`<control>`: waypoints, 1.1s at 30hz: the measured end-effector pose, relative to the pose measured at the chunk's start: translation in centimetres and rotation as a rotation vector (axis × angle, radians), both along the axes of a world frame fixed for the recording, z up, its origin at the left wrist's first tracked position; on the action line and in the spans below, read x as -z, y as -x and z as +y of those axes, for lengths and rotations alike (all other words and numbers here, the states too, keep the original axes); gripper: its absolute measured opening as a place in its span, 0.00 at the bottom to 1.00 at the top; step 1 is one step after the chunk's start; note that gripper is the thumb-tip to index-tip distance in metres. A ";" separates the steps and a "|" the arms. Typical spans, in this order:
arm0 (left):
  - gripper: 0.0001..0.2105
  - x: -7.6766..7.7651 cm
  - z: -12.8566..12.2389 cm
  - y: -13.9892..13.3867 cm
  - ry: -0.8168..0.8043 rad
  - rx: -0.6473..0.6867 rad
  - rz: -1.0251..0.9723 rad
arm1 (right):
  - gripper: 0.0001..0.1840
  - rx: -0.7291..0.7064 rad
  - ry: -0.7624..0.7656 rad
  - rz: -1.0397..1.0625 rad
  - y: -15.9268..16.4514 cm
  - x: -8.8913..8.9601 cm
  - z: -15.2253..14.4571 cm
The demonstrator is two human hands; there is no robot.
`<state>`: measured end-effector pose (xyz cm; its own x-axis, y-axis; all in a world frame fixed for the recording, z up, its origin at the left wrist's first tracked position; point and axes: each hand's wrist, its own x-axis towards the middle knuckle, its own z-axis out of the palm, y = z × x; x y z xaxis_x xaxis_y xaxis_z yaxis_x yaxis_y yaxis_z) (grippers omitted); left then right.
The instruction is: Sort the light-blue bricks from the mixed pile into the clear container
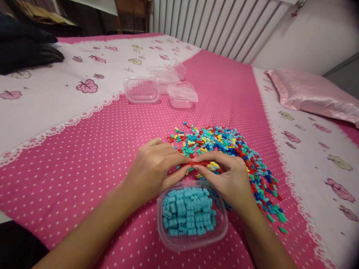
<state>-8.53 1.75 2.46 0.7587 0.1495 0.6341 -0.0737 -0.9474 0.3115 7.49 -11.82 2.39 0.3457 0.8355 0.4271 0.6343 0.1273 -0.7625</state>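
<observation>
Both hands meet over the near edge of a pink dotted bedspread [84, 149], fingertips pinched on a short red strip of joined bricks [196, 163]. The strip lies roughly level, its long axis running left to right across the view, one end toward each hand; it sits just above the far rim of a clear tub and just in front of the loose pile. The left hand [153, 170] grips the strip's left end between thumb and forefinger, the other fingers curled under. The right hand [228, 179] clamps the right end the same way, thumb below and forefinger on top; whether a few yellowish bits by its fingers are held or merely lying behind cannot be told. Directly below the hands stands the clear tub [221, 228], open, holding a layer of light blue bricks [189, 216] only. Beyond and to the right spreads the loose pile of small bricks [241, 157] in red, teal, blue and yellow, trailing down the bedspread past the right wrist. Farther up the bed sit three more clear containers [161, 84], close together, one with a lid tilted up. A pink satin pillow [311, 93] lies at far right, dark folded clothing [25, 48] at far left.
</observation>
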 end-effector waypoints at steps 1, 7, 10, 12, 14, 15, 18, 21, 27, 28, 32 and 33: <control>0.03 0.0 0.0 0.0 0.005 0.002 -0.001 | 0.04 -0.001 -0.001 -0.002 0.0 0.0 0.0; 0.03 0.2 0.0 -0.1 0.007 0.007 -0.011 | 0.04 -0.005 -0.006 0.006 -0.1 0.1 0.0; 0.03 0.0 0.0 0.0 0.005 0.012 -0.005 | 0.05 -0.009 -0.005 0.010 0.0 0.1 0.0; 0.03 0.0 -0.1 0.0 0.005 0.013 -0.008 | 0.05 -0.011 -0.001 0.015 0.0 0.1 0.0; 0.04 0.0 -0.1 0.1 0.015 0.011 0.007 | 0.05 -0.009 0.004 0.030 -0.2 0.2 0.0; 0.04 0.0 0.0 0.1 0.023 0.002 0.017 | 0.05 0.001 0.002 0.039 -0.4 0.3 -0.1; 0.09 0.1 0.3 0.2 0.038 -0.045 0.044 | 0.06 0.062 -0.023 0.073 -1.4 0.5 -0.1; 0.08 0.1 0.8 0.4 0.044 -0.086 0.053 | 0.06 0.104 -0.052 0.121 -2.6 0.6 -0.2; 0.04 -0.1 1.4 0.7 0.072 -0.114 0.055 | 0.06 0.106 -0.011 0.075 -3.8 0.9 -0.5; 0.04 -0.1 1.4 0.7 0.073 -0.114 0.056 | 0.06 0.105 0.000 0.040 -3.8 0.8 -0.5; 0.04 0.0 1.2 0.6 0.073 -0.100 0.047 | 0.12 0.077 -0.034 -0.237 -3.3 0.1 -0.6; 0.04 0.0 1.1 0.6 0.067 -0.094 0.042 | 0.13 0.071 -0.058 -0.325 -3.0 -0.1 -0.6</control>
<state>-9.08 2.86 2.46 0.7648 0.2617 0.5887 0.0285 -0.9266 0.3749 10.51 -12.38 2.53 0.2405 0.7853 0.5704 0.8517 0.1112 -0.5121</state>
